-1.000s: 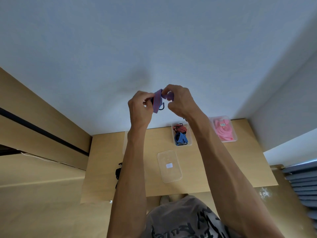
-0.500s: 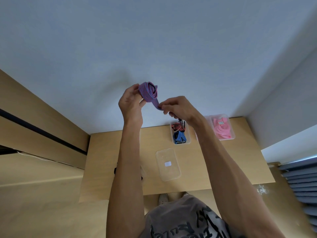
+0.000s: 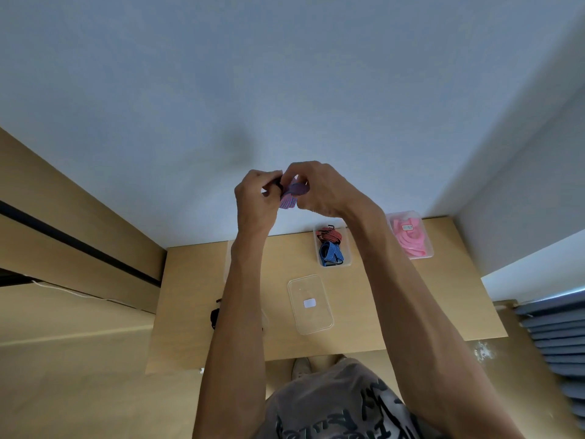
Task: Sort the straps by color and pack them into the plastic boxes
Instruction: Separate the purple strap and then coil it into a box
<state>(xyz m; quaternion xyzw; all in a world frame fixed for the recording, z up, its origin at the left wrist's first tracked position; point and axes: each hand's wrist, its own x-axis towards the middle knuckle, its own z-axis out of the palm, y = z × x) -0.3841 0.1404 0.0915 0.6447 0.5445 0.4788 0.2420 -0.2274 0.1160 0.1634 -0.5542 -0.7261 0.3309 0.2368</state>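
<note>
- Evenly lit, soft daylight, brightest at the right edge of the frame.
- Faint grey shadow (image 3: 237,144) on the pale blue-white wall (image 3: 285,74), upper centre.
- Strong wide-angle bending of lines toward the corners.
- Slight overall softness; no glare.

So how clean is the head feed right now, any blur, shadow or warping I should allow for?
Head view: wide-angle warp bends the table edges and walls; a soft shadow smudges the wall above the hands; the left hand and right hand and the purple striped strap look slightly soft; the clear lid shows little glare; light is even and bluish.
</note>
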